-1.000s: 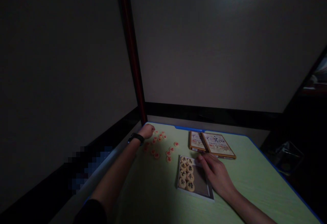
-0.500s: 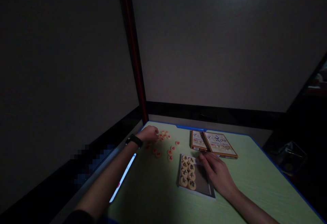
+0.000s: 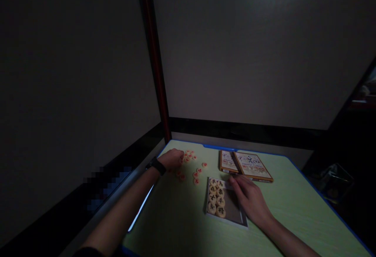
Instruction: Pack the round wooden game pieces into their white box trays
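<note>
My left hand (image 3: 172, 158), with a black watch on its wrist, is among red-lettered Chinese chess pieces (image 3: 190, 155) at the table's far left. Its fingers are curled down, and what they hold, if anything, is hidden. Several more red pieces (image 3: 196, 177) lie loose nearby. My right hand (image 3: 249, 195) rests at the upper right edge of a shallow box tray (image 3: 235, 211), fingers bent around that edge. Black-lettered round pieces (image 3: 216, 198) fill the tray's left side in two columns, and its right part shows a bare grey bottom.
Two printed Chinese chess boxes or lids (image 3: 254, 165) lie behind the tray. A phone with a lit screen (image 3: 141, 210) lies along the left edge, partly covered by my left forearm. The green table (image 3: 296, 206) has a blue rim; walls (image 3: 246, 53) stand behind and left.
My left hand has shifted slightly right and down, and my forearm now covers more of the phone. My right hand and the tray look unmoved.
</note>
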`<state>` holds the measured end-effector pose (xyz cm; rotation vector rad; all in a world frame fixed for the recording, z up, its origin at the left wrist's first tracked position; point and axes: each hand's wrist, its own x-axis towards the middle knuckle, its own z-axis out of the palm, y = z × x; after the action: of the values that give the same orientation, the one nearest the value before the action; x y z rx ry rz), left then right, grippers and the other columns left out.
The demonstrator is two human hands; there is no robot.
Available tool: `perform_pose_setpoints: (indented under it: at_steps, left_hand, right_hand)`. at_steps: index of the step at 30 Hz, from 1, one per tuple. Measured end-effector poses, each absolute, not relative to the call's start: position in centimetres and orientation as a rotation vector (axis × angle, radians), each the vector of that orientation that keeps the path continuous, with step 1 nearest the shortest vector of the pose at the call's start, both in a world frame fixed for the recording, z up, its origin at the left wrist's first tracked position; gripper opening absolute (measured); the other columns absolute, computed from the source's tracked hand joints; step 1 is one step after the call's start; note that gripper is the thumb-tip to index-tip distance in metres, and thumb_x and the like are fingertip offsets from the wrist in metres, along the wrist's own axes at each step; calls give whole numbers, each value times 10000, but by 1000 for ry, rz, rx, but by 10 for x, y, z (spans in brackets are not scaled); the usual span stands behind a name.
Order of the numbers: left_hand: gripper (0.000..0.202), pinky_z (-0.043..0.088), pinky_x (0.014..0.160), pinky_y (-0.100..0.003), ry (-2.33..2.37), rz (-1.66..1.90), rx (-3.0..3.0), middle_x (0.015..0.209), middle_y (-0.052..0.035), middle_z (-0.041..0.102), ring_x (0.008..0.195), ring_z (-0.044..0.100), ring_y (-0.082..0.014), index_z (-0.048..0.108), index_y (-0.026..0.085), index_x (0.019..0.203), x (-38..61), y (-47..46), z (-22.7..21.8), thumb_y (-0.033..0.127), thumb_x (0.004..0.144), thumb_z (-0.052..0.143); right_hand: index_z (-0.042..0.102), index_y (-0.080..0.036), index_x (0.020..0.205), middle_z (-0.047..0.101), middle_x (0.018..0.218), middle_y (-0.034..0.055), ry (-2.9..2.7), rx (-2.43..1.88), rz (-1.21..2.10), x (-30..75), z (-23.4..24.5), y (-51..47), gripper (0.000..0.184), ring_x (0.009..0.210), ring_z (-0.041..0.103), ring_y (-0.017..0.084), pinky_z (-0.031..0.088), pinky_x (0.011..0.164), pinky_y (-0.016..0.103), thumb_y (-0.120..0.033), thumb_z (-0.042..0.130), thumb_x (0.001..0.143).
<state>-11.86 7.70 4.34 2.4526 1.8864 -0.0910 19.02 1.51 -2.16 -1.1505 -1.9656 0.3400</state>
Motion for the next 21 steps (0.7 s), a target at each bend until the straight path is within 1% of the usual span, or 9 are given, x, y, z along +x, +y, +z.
perform_pose_setpoints:
  at_steps: [3,9,12,15,18,21]
  left_hand:
    - [181,462,731,-266,1861,-66,2483,924,-78,692,874,636,-207,648,183,883,-119,77,40,148,761,520]
    - [204,478,788,-292,1892,-52,2495,1000,-118,673,927,626,-225,638,161,956,-113,76,40,183,784,532]
    - [176,481,807,-304,1862,-79,2517,972,-117,684,926,630,-228,651,160,909,-111,75,41,167,797,515]
    - [151,482,806,-305,1840,-99,2520,950,-108,690,912,634,-226,661,161,874,-111,74,41,168,800,529]
    - [161,483,815,-305,1805,-92,2548,952,-118,685,914,632,-226,660,143,887,-113,76,41,187,838,513]
    - [191,476,866,-318,1775,-28,2619,1010,-139,668,966,620,-235,640,119,944,-109,80,42,204,889,478]
  right_hand:
    - [605,-216,743,676,770,62,-1962,-1153,340,190,-23,16,498,764,634,225,491,733,353,-549,318,978]
    - [602,-217,732,670,745,57,-1970,-1145,322,190,-21,15,503,731,627,218,489,704,345,-543,313,982]
    - [609,-221,736,673,738,58,-1970,-1136,303,189,-19,14,503,728,631,220,492,706,347,-548,316,981]
    - [594,-226,698,656,700,53,-1968,-1133,285,189,-18,14,517,703,626,218,494,690,343,-557,313,978]
    - [590,-224,690,654,697,52,-1964,-1133,278,188,-18,14,521,698,626,215,493,683,339,-559,313,978]
    - [605,-220,721,668,724,56,-1967,-1130,284,188,-18,14,513,721,633,218,493,689,339,-555,315,980]
